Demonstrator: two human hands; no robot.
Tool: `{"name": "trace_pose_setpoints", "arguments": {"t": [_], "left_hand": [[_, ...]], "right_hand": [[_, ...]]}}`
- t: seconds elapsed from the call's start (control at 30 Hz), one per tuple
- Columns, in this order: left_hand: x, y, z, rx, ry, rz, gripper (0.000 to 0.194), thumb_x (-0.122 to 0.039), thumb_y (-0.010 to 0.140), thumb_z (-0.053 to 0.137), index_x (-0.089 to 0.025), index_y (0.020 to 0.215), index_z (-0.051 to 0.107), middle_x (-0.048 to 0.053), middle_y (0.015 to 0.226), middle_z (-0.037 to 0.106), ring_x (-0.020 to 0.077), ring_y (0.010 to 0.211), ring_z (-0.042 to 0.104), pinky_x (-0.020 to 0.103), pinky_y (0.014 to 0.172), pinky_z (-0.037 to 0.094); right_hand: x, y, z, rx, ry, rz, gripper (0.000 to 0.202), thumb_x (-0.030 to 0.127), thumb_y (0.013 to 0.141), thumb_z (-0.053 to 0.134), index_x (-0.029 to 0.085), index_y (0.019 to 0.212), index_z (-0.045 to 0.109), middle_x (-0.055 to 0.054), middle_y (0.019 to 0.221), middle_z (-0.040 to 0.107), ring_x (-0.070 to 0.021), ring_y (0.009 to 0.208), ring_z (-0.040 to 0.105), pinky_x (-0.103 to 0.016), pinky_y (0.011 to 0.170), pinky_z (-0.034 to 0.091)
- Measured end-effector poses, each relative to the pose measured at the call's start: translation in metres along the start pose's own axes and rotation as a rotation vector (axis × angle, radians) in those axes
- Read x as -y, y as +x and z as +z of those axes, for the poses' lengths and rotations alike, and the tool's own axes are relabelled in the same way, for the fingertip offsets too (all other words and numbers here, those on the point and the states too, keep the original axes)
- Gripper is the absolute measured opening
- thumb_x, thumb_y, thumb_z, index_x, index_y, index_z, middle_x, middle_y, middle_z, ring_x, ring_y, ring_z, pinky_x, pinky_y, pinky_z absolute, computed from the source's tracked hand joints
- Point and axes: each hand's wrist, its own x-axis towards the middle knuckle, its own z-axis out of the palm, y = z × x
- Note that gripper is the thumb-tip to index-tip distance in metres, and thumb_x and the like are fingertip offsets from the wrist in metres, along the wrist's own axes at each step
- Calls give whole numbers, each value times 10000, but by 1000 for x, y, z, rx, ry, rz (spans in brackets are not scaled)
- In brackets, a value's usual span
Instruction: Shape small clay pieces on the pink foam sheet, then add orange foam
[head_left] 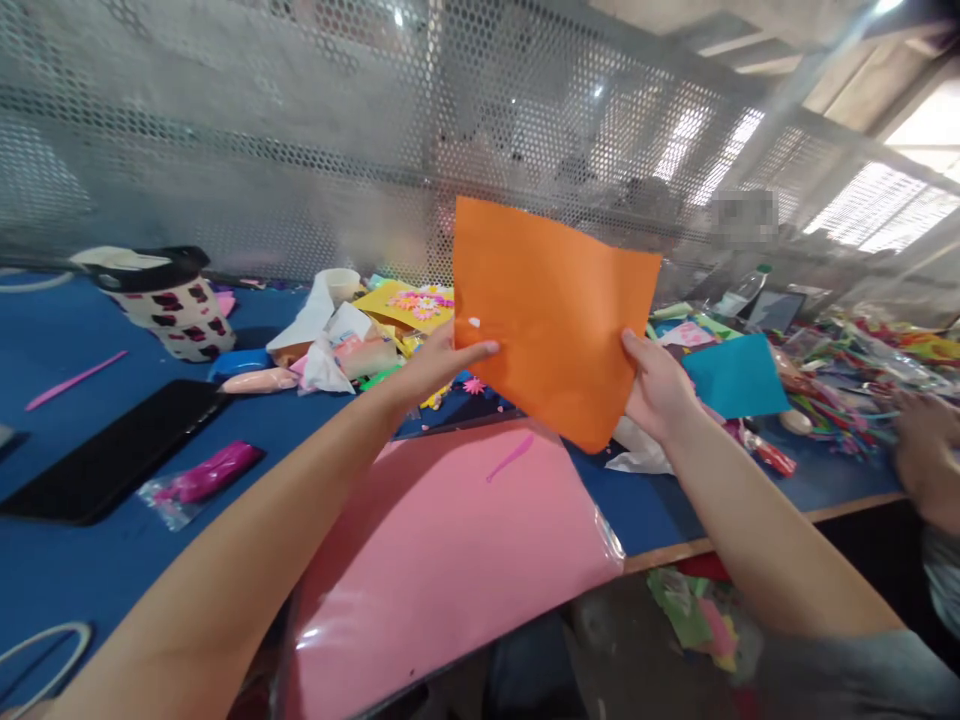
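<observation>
Between my two hands an orange sheet of paper [551, 310] is held up, slightly curved, above the table. My left hand [454, 360] pinches its left edge, thumb on the near face and fingers hidden behind. At the lower right edge my right hand [656, 385] grips the sheet the same way. A tiny white speck shows on the paper near my left thumb. Below lies a pink board [457, 550] with a shiny clear cover, jutting past the table's front edge. On it rests a small pink plastic tool [511, 457].
On the blue table [45, 345] at left are a patterned tumbler [176, 310], a black flat slab [112, 450] and a wrapped magenta clay pack [210, 472]. Behind are a yellow sheet with flowers [412, 303] and a perforated metal screen [300, 150]. Another person's hand [930, 450] is at right.
</observation>
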Motion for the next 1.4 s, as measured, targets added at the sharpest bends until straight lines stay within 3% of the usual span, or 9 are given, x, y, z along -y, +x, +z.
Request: {"name": "trace_pose_setpoints", "arguments": {"t": [0.27,0.47,0.63,0.73,0.8,1.1,1.27,1.37,1.4], "left_hand": [[-12,-28,-22,-234,-203,-450,259,-437,761,724,-192,844,734,69,943,772,245,888,723,354,773,601],[-7,-50,-36,-371,-252,-536,226,-356,768,719,-171,897,729,101,923,767,251,829,735,364,728,612],[11,-49,-51,-866,-279,-338,135,-248,829,588,-199,938,651,37,950,756,196,919,721,332,812,606],[25,-46,-56,-994,-262,-218,175,-186,884,461,-216,1011,577,-6,1046,736,152,1011,688,340,904,582],[29,-45,-56,-1033,-235,-144,181,-165,907,433,-204,1037,552,-17,1118,715,139,1050,666,353,962,557],[27,-49,-44,-961,-67,67,213,-363,927,558,-230,1090,587,-37,1201,675,187,1200,584,335,1041,500],[18,-57,-29,-905,188,258,273,-347,983,439,-257,1204,571,13,1206,668,208,1219,579,372,1044,486],[9,-67,-11,-637,446,331,258,-303,977,454,-243,1132,651,55,1217,677,220,1221,586,381,1062,465],[8,-71,-5,-430,544,370,291,-250,982,425,-247,1166,651,64,1311,632,218,1261,560,383,1073,456]], "right_hand": [[-39,-9,2,75,14,239,231,262,674,752,180,883,702,-72,929,774,-276,969,722,-429,907,575],[-65,-18,14,201,-145,228,259,374,747,708,187,927,722,-77,954,770,-258,904,730,-405,844,583],[-75,-5,-5,257,-923,-192,357,335,822,645,228,1161,678,-82,1202,703,-290,1181,615,-484,1056,437],[-81,11,-24,325,-1523,-393,602,336,783,704,155,1339,566,-165,1431,530,-343,1354,455,-519,1130,341],[-87,21,-33,322,-1670,-400,598,305,822,665,111,1372,530,-193,1455,494,-345,1368,436,-515,1136,331],[-93,29,-39,314,-1569,-358,346,262,877,574,182,1205,655,-137,1283,656,-334,1195,601,-493,1025,442],[-91,22,-32,287,-1342,-350,357,340,904,518,192,1202,645,-129,1272,660,-302,1219,582,-484,1058,416],[-91,13,-20,251,-943,-258,474,477,906,482,232,1305,555,-84,1382,588,-250,1262,557,-430,1066,430],[-90,9,-17,212,-693,-169,490,533,906,455,251,1294,557,-71,1391,583,-250,1249,569,-435,1051,446]]}}
